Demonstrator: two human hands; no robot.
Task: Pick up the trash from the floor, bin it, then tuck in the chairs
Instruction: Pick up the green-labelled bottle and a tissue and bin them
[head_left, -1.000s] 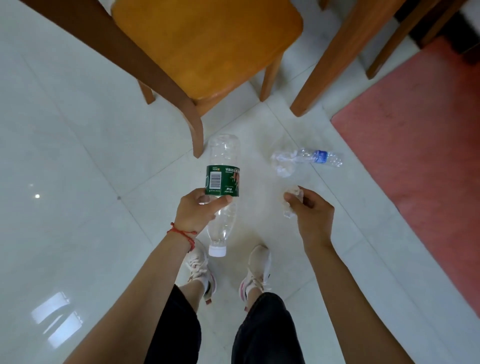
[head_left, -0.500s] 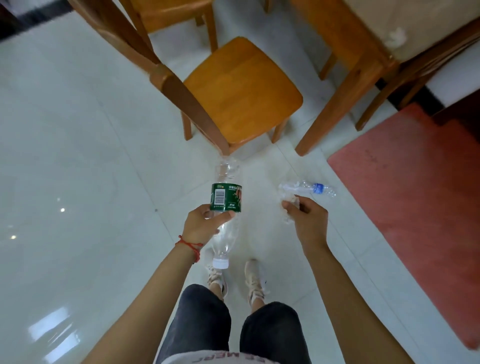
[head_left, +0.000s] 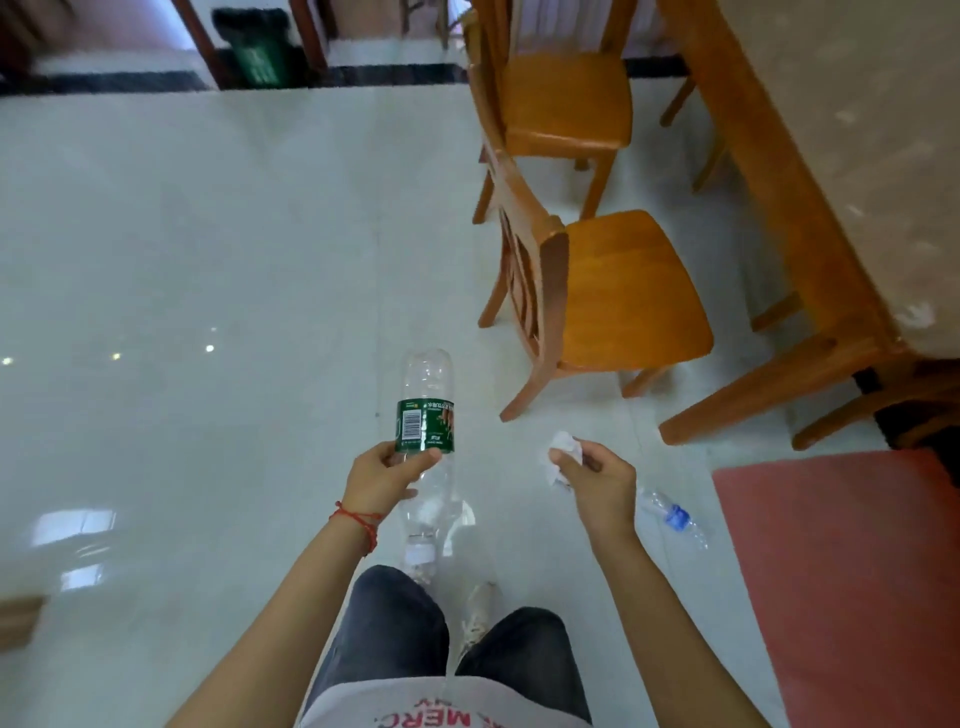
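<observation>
My left hand (head_left: 383, 475) grips a clear plastic bottle with a green label (head_left: 426, 423), held above the floor with its white cap pointing toward me. My right hand (head_left: 597, 480) pinches a crumpled white paper (head_left: 563, 452). A small crushed bottle with a blue label (head_left: 672, 516) lies on the white tiles just right of my right wrist. Two wooden chairs stand pulled out from the table: the near chair (head_left: 623, 301) ahead of my right hand and the far chair (head_left: 561, 104) behind it. A green bin (head_left: 257, 49) stands far back at the top left.
The wooden table (head_left: 810, 208) with a pale cloth runs along the right side. A red mat (head_left: 852, 571) covers the floor at the lower right. Glossy white tiles (head_left: 208, 260) stretch from me to the bin. My legs and shoes show at the bottom.
I have straightened up and the view has lifted: both chairs, the table and the far bin have come into sight. Both hands keep their hold. The small bottle now lies near my right wrist.
</observation>
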